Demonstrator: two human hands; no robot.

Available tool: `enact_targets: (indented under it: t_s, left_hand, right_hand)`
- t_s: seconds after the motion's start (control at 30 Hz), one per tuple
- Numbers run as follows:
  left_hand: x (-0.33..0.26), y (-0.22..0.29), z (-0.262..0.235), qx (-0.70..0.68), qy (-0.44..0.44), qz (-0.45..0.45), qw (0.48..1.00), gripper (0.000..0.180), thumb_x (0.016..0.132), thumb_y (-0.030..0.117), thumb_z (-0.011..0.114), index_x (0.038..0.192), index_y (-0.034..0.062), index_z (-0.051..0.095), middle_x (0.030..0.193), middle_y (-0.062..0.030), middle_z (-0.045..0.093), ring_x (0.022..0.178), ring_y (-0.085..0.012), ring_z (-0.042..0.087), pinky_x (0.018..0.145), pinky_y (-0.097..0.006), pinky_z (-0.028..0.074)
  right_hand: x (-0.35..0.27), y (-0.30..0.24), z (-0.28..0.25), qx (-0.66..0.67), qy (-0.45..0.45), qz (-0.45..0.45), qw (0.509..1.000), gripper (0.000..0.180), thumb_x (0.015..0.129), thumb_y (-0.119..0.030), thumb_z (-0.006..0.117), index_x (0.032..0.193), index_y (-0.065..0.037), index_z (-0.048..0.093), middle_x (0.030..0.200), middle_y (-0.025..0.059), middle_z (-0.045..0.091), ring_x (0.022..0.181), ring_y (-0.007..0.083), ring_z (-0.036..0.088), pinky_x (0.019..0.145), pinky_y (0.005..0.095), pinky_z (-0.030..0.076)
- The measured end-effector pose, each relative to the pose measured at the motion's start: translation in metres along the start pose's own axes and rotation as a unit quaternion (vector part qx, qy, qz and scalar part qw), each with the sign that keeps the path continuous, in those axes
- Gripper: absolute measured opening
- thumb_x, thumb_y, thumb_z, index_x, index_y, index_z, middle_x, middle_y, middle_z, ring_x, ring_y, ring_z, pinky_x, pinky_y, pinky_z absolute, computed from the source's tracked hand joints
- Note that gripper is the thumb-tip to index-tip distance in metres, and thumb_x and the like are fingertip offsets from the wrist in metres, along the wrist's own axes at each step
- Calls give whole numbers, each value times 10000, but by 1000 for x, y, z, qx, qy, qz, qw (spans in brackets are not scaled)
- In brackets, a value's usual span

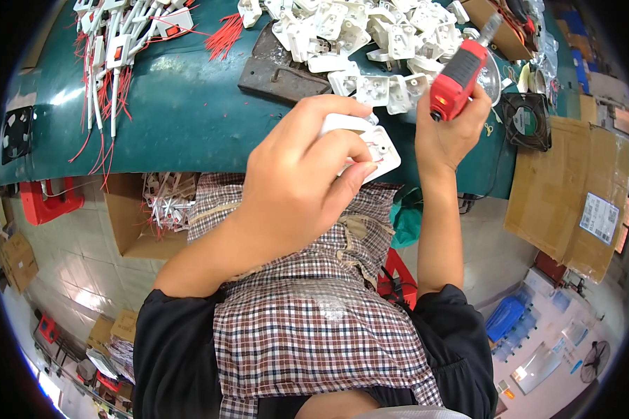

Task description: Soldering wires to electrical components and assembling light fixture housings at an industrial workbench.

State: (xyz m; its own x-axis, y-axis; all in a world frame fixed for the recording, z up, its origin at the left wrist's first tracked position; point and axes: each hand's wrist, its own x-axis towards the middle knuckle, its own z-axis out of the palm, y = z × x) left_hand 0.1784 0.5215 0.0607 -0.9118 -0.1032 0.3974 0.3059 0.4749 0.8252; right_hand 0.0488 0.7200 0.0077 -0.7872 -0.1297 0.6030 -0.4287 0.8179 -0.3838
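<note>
My left hand (293,164) is closed on a white plastic switch housing (386,155), pinching it at the near side between thumb and fingers. The housing's open side shows, with a bit of red wire inside. In my right hand (451,133), just right of it, is a red and black electric screwdriver (461,73). Its silvery front end points up and away from me, apart from the housing. A heap of white plastic housings (356,31) lies on the green table (182,119) beyond both hands.
A dark metal block (276,70) lies left of the heap. White switch assemblies with red wires (119,56) cover the table's far left. Small fans (528,122) (17,135) stand at both sides. A cardboard box (559,188) is at right; another box (129,216) sits below the table.
</note>
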Motion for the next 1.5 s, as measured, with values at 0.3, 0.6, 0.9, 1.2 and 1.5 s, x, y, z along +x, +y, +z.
enact_targets:
  t_s: [0.3,0.6,0.9,1.2,1.5]
  left_hand:
    - [-6,-10,-83,-50,-54,-149,986,124,839,29,765,857,11,644,1155,-124,661,847,-123,650,694,-253,534]
    - [-68,-34,-164,260,-229,-292,892,164,751,42,804,821,12,659,1110,-109,686,830,-276,688,672,-361,544]
    - [-70,-31,-159,286,-98,-306,903,201,741,89,844,876,43,702,982,-94,711,834,-241,705,679,-344,549]
    - [-8,-7,-27,42,-97,45,993,661,639,218,907,1230,69,651,1287,-123,638,1113,-340,636,936,-444,521]
    - [5,-44,-7,-36,-119,55,991,578,660,91,841,1220,59,702,1207,-69,709,1195,-305,615,999,-432,491]
  right_hand:
    - [-1,1,-9,-38,77,-163,983,557,775,-37,835,1206,2,484,1098,148,575,983,303,632,860,403,501]
    - [-2,-13,-8,159,63,94,981,522,806,5,823,1198,5,478,940,94,681,741,124,658,702,271,515]
    - [-16,-83,-78,321,-165,266,894,476,792,76,777,1187,10,519,770,25,645,653,87,618,592,237,485]
    - [-31,-85,-67,192,-206,196,939,509,772,82,768,1182,-21,485,741,49,657,610,82,611,551,224,473]
    - [-37,-92,-72,222,-202,245,922,554,760,-35,827,1213,10,511,1060,118,606,898,243,645,803,349,527]
